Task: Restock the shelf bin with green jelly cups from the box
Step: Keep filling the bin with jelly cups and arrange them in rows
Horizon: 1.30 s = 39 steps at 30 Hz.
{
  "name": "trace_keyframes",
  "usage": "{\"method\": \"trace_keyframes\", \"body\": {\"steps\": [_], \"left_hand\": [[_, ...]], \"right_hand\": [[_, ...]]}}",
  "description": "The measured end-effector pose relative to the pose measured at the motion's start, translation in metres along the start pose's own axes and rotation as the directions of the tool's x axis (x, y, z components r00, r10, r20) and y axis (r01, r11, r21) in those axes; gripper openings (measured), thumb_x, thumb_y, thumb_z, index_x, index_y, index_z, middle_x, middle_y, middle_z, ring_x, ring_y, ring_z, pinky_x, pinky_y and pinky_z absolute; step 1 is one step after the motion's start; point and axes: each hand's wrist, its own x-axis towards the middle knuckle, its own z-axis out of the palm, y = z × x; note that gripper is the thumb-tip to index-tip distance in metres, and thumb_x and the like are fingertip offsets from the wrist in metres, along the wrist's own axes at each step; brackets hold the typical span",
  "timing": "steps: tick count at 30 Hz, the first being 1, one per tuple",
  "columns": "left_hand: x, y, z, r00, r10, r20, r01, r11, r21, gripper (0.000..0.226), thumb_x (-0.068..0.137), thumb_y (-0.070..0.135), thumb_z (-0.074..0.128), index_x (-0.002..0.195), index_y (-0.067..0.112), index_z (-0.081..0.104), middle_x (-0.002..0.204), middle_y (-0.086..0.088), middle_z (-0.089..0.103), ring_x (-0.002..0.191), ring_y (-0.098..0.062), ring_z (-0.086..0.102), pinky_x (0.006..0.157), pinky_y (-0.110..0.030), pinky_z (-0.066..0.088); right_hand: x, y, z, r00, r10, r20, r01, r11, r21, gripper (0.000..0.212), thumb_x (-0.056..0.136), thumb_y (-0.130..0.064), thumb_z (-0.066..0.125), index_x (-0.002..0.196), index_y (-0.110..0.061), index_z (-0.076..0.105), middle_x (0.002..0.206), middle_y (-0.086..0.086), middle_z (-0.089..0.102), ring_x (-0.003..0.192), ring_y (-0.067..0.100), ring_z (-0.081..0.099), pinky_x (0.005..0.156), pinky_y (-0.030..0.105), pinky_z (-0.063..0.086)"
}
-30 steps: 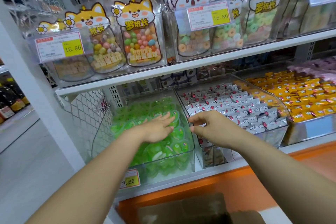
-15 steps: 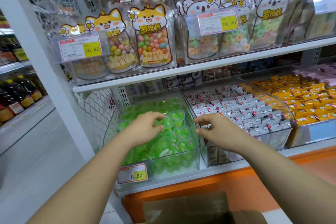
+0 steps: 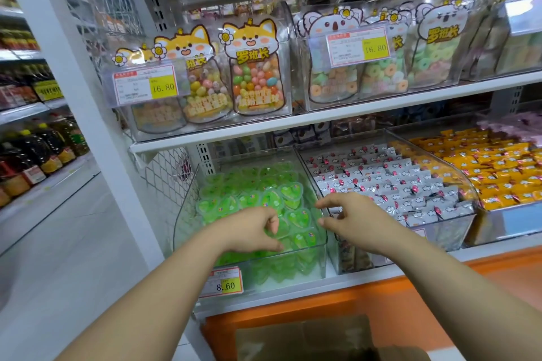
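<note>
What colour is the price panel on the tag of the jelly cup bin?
Yellow, on a white tag edged in red; it shows best in the head view.

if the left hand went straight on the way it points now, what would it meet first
Most likely the green jelly cups heaped in the clear bin, just ahead of the left hand; depth is unclear.

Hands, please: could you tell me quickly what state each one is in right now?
Left hand: fingers curled over the cups; grip cannot be told.
Right hand: open, loosely curled, holding nothing.
</note>
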Motion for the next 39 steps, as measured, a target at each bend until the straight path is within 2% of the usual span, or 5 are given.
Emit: {"method": "trace_keyframes", "body": {"steps": [6,12,29,34,39], "left_hand": [[0.024,0.014,0.01,0.901,-0.275,-0.335,0.153,0.925,-0.349,0.032,0.078,0.027,0.072,0.07,0.024,0.042,0.075,0.0,0.053,0.062,-0.014,0.045,0.052,-0.021,0.032],[0.05,0.026,0.033,0.912,-0.388,-0.134,0.196,0.698,-0.688,0.025,0.079,0.02,0.074,0.077,0.016,0.05,0.071,-0.004,0.06,0.069,-0.02,0.057,0.075,-0.031,0.05],[0.045,0.023,0.038,0.886,-0.461,-0.049,0.087,0.27,-0.959,0.017,0.086,-0.002,0.062,0.076,0.008,0.054,0.066,-0.009,0.063,0.046,-0.003,0.063,0.045,-0.015,0.051],[0.048,0.025,0.033,0.901,-0.43,-0.058,0.112,0.36,-0.926,0.017,0.086,0.004,0.064,0.074,0.009,0.053,0.063,-0.005,0.066,0.046,-0.003,0.062,0.044,-0.016,0.049],[0.033,0.019,0.016,0.899,-0.339,-0.278,0.156,0.84,-0.52,0.021,0.083,0.019,0.07,0.069,0.019,0.054,0.066,0.001,0.06,0.059,-0.015,0.055,0.06,-0.021,0.042]], "right_hand": [[0.002,0.002,-0.001,1.0,-0.003,0.005,0.003,1.0,0.011,0.035,0.089,-0.023,0.061,0.125,-0.021,0.057,0.126,-0.003,0.057,0.083,0.006,0.052,0.079,0.018,0.036],[0.003,0.003,-0.002,1.0,-0.015,0.008,0.015,1.0,-0.01,0.036,0.088,-0.024,0.062,0.124,-0.021,0.058,0.127,-0.001,0.057,0.086,0.009,0.052,0.077,0.017,0.035],[0.003,0.006,-0.003,0.999,-0.043,0.019,0.044,0.999,-0.023,0.037,0.088,-0.026,0.062,0.125,-0.022,0.057,0.128,0.0,0.056,0.088,0.004,0.046,0.074,0.013,0.031],[0.004,0.007,-0.003,0.999,-0.041,0.019,0.041,0.999,-0.029,0.035,0.088,-0.026,0.062,0.123,-0.022,0.058,0.122,-0.002,0.059,0.082,0.004,0.048,0.072,0.015,0.033],[-0.008,0.002,-0.003,0.996,-0.038,-0.087,0.038,0.999,0.0,0.029,0.089,-0.022,0.06,0.118,-0.021,0.061,0.066,-0.02,0.038,0.054,-0.006,0.036,0.051,0.008,0.033]]}}
